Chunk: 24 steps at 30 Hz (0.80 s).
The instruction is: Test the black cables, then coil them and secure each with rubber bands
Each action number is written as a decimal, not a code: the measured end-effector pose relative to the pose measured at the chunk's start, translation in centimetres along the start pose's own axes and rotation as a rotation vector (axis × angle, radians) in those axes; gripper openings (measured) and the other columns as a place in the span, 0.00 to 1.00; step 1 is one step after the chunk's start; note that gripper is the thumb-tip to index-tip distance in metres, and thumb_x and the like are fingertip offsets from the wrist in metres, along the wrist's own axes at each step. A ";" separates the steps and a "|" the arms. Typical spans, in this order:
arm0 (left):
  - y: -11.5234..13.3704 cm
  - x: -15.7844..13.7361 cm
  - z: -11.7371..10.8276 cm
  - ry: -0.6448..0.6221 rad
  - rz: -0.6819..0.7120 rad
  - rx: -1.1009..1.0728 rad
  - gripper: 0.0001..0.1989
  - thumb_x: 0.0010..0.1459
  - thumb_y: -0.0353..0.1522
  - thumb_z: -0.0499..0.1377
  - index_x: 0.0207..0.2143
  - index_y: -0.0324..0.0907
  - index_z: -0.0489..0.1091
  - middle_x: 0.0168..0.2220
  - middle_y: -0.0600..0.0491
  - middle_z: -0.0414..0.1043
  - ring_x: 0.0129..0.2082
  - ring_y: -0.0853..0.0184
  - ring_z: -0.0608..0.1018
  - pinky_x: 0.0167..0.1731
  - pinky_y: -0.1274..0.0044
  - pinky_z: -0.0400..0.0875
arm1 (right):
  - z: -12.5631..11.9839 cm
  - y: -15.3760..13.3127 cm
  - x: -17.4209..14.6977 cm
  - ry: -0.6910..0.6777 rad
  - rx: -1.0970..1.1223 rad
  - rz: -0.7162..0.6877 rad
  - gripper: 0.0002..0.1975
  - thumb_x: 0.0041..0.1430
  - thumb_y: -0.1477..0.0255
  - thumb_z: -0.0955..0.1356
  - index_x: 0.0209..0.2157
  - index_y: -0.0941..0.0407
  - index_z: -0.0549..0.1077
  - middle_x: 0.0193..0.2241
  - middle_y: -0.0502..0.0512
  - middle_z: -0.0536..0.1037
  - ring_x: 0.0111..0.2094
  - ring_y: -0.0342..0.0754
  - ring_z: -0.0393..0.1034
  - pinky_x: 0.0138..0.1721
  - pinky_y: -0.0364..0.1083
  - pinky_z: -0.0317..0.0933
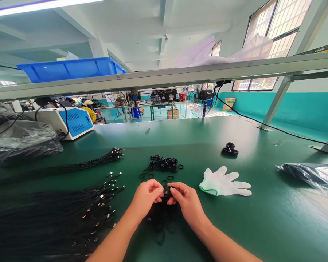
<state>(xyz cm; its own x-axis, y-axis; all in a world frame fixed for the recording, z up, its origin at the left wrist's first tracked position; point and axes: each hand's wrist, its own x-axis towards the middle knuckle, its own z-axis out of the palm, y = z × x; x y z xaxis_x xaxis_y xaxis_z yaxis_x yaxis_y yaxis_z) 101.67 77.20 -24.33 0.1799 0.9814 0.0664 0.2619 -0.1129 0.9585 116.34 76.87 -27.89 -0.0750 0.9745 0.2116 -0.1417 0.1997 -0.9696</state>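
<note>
My left hand [144, 198] and my right hand [188, 203] meet at the middle of the green table [262, 225], both closed in a pinch. Between their fingertips is a small black piece [167, 195], seemingly one of the black rings; fingers cover much of it. Just beyond lies a heap of black rings [164, 164], with loose ones scattered around its near side. Below my hands, more dark rings [160, 236] show faintly. To the right of my right hand, a white knitted glove [225, 182] with a green cuff edge lies flat.
Black cables [43, 211] with metal plugs spread over the left side, with another bundle [93, 162] behind. Coiled black cable [230, 149] sits far right of centre. A plastic bag [311, 174] lies at right. Overhead runs a shelf bar [164, 80] carrying a blue bin [71, 69].
</note>
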 end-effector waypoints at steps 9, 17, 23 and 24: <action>0.5 -0.9 0.5 0.129 0.189 0.166 0.04 0.51 0.29 0.55 0.26 0.43 0.69 0.26 0.57 0.68 0.26 0.69 0.70 0.29 0.77 0.63 | 0.3 -0.2 -0.3 -0.056 0.137 0.043 0.13 0.51 0.62 0.68 0.28 0.57 0.65 0.19 0.47 0.73 0.22 0.45 0.72 0.26 0.42 0.60; 0.4 -1.3 0.1 0.106 0.132 0.122 0.07 0.49 0.31 0.58 0.33 0.42 0.69 0.29 0.54 0.71 0.29 0.66 0.74 0.31 0.75 0.69 | 0.2 -0.5 -0.4 -0.062 0.203 0.047 0.14 0.48 0.62 0.71 0.28 0.57 0.65 0.21 0.49 0.75 0.26 0.48 0.74 0.30 0.44 0.64; 0.3 -0.9 -0.3 0.115 0.067 0.099 0.06 0.49 0.31 0.55 0.29 0.40 0.70 0.26 0.53 0.72 0.25 0.67 0.75 0.29 0.76 0.70 | 0.2 -0.7 -0.7 -0.045 0.194 0.066 0.14 0.49 0.62 0.70 0.28 0.57 0.65 0.22 0.52 0.76 0.25 0.48 0.74 0.29 0.45 0.64; 0.3 -0.8 -0.6 0.118 0.059 0.097 0.06 0.49 0.31 0.55 0.30 0.40 0.70 0.26 0.53 0.71 0.25 0.68 0.74 0.29 0.76 0.70 | 0.2 -0.8 -0.7 -0.036 0.187 0.066 0.14 0.49 0.62 0.70 0.27 0.57 0.65 0.23 0.52 0.76 0.25 0.48 0.74 0.29 0.45 0.63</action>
<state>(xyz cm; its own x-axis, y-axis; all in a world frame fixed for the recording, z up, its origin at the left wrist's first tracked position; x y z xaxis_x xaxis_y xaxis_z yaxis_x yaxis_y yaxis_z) 101.03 76.45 -23.95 0.0863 0.9835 0.1592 0.3457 -0.1795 0.9210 116.35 75.97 -27.28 -0.1250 0.9798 0.1563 -0.3160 0.1101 -0.9424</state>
